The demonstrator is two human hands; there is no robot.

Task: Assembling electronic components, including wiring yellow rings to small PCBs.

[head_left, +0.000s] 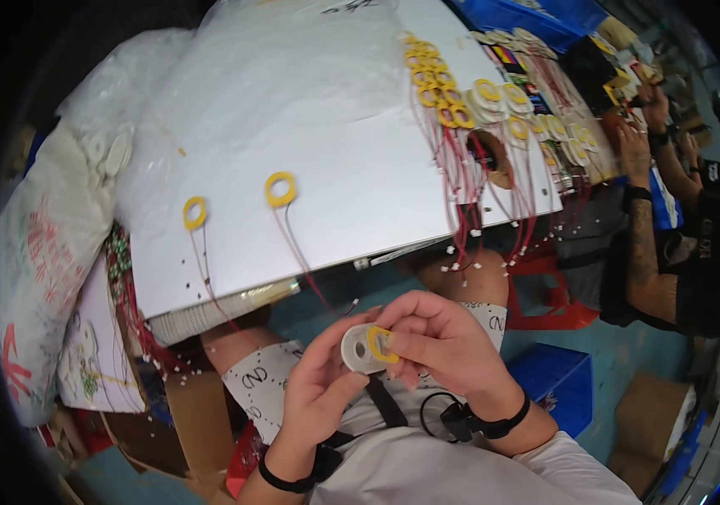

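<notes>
Low over my lap, my left hand (318, 387) grips a white round plastic disc (351, 352) by its edge. My right hand (440, 341) pinches a yellow ring-shaped coil (382, 345) between thumb and fingers, against the disc's face. Whether the coil is seated in the disc cannot be made out. On the white table before me lie two separate yellow coils, a left one (195, 214) and a right one (280, 190), each trailing thin wires toward the near edge. Farther right, several more yellow coils (431, 80) are lined up with red leads hanging down.
White discs with yellow coils (488, 94) sit beside a round hole (503, 164) in the table. Clear plastic sheeting (276, 67) covers the far left, next to a white sack (53, 244). A co-worker's arm (642, 227) is at right, above a blue bin (553, 383) and red stool (549, 303).
</notes>
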